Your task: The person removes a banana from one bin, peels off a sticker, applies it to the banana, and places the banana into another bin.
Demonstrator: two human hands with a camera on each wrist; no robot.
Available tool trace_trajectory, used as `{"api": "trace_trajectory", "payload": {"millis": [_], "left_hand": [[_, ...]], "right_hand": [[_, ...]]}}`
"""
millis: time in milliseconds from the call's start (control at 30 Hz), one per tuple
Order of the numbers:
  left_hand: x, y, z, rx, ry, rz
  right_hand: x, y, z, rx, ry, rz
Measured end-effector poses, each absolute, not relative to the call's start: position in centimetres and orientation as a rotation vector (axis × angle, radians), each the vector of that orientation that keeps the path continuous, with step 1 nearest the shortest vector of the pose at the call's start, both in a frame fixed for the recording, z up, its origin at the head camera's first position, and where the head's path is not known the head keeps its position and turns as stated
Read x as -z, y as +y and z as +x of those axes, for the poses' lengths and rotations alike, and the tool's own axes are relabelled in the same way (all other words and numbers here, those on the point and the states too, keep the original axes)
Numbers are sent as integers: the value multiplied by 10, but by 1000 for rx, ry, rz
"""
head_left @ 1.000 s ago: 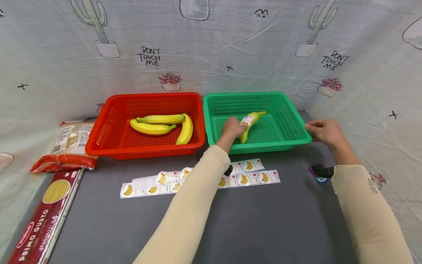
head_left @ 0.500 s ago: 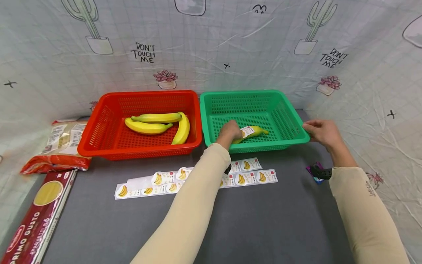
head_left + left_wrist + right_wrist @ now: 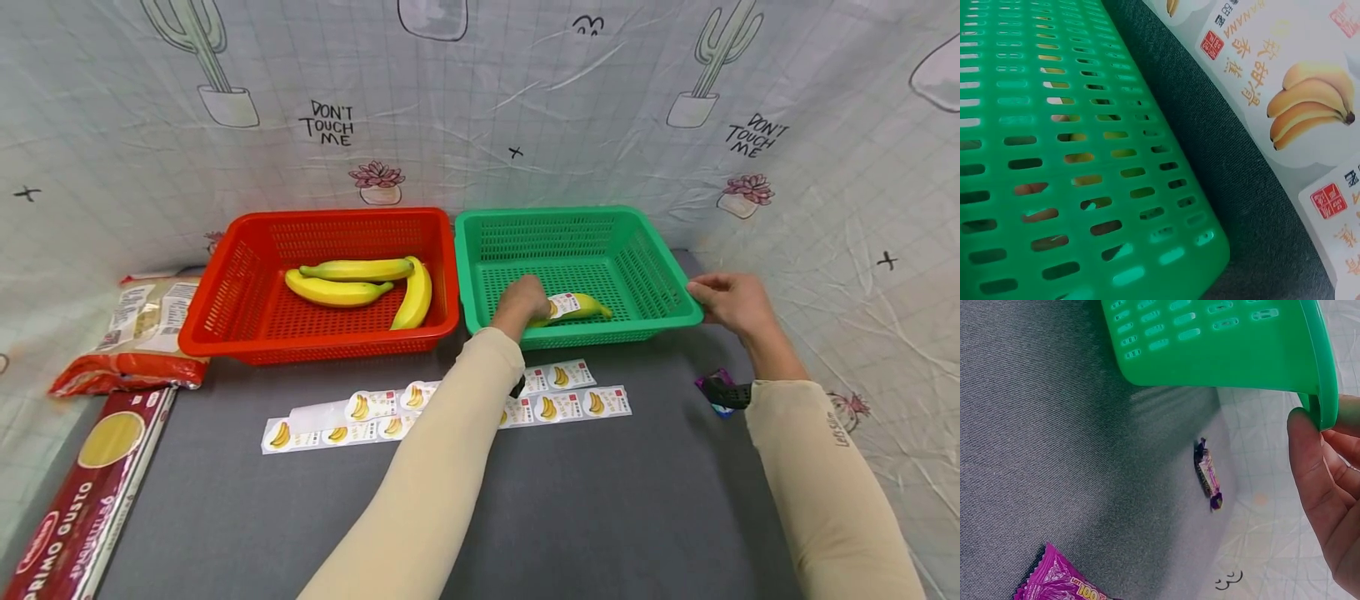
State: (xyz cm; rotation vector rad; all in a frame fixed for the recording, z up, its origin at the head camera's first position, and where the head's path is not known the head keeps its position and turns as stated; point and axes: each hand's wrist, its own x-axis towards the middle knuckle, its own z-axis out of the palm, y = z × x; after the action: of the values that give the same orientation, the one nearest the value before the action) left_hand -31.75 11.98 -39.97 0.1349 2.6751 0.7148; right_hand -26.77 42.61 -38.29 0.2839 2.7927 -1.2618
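Observation:
In the head view a yellow banana (image 3: 595, 308) with a white sticker (image 3: 564, 305) lies along the near side inside the green basket (image 3: 555, 221). My left hand (image 3: 522, 302) reaches over the near rim and grips the banana's left end; its fingertips are mostly hidden. Through the basket's slots in the left wrist view, bits of yellow and of the hand show. My right hand (image 3: 731, 304) pinches the basket's near right corner by the rim, thumb (image 3: 1310, 447) below and fingers on the other side in the right wrist view.
A red basket (image 3: 318, 348) with 3 bananas (image 3: 360, 268) stands left of the green one. Sheets of banana stickers (image 3: 558, 406) lie in front, partly under the left arm. Far left are a red-ended bag (image 3: 142, 321) and a spaghetti box (image 3: 90, 492). Wrapped sweets (image 3: 1063, 578) lie near the right wrist.
The banana has swung from pointing up and away to lying nearly sideways along the basket's near side, with the left hand at its end. The right hand keeps its place on the rim.

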Motion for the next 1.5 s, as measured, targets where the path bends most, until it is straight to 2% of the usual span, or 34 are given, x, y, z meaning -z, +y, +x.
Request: {"api": "trace_trajectory", "payload": {"millis": [133, 267, 367, 500, 667, 800, 933, 1033, 1167, 1500], "left_hand": [[394, 110, -314, -696, 2673, 173], [367, 87, -306, -822, 2693, 331], [339, 53, -290, -1044, 2688, 442], [309, -21, -264, -1255, 2743, 500], [303, -142, -244, -1262, 2945, 222], [328, -233, -234, -1198, 3010, -113], [359, -295, -218, -1177, 2978, -377], [375, -317, -208, -1365, 2843, -479], [384, -321, -205, -1657, 2649, -508], [385, -313, -208, -1554, 2710, -622]], "right_hand": [[385, 420, -271, 1252, 2781, 279], [386, 416, -274, 1253, 2775, 276], [387, 414, -275, 1241, 2792, 246], [387, 417, -275, 1208, 2814, 206], [386, 426, -270, 1188, 2803, 190], [384, 431, -267, 1187, 2797, 205], [383, 428, -269, 1156, 2802, 213], [383, 425, -271, 1123, 2810, 199], [384, 424, -270, 1114, 2810, 193], [383, 423, -270, 1080, 2831, 174]]}}
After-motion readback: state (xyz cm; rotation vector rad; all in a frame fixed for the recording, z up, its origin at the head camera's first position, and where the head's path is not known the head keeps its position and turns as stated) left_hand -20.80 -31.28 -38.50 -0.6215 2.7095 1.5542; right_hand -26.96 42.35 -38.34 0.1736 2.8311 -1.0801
